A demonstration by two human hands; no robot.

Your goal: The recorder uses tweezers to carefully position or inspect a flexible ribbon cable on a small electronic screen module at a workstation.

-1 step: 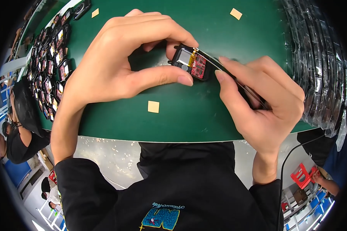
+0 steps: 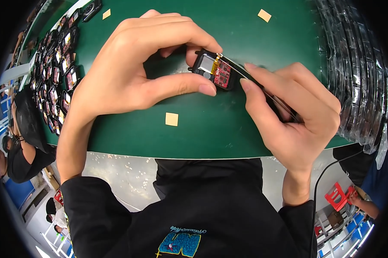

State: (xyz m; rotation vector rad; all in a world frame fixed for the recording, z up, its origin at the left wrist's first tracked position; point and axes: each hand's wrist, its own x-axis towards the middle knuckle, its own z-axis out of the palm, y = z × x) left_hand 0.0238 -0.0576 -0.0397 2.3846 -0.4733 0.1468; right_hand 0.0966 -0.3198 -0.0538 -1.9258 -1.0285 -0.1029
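Between the thumb and fingers of my left hand [image 2: 133, 64] sits a small black device housing [image 2: 213, 71], lifted off the green table and tilted. Inside it show a silver battery-like block [image 2: 206, 63], a red circuit board [image 2: 222, 75] and a strip of yellow tape or film between them. My right hand [image 2: 295, 109] is closed around slim tweezers [image 2: 234, 65]. Their tips reach the upper edge of the housing, by the yellow strip. Whether the tips pinch anything is too small to tell.
Many similar open housings [image 2: 54, 75] crowd the table's left side. Stacked clear plastic trays [image 2: 353, 73] line the right. Yellow paper squares [image 2: 171, 119] lie on the green table [image 2: 129, 133]. A black cable [image 2: 318, 180] hangs at right. Other people work at both sides.
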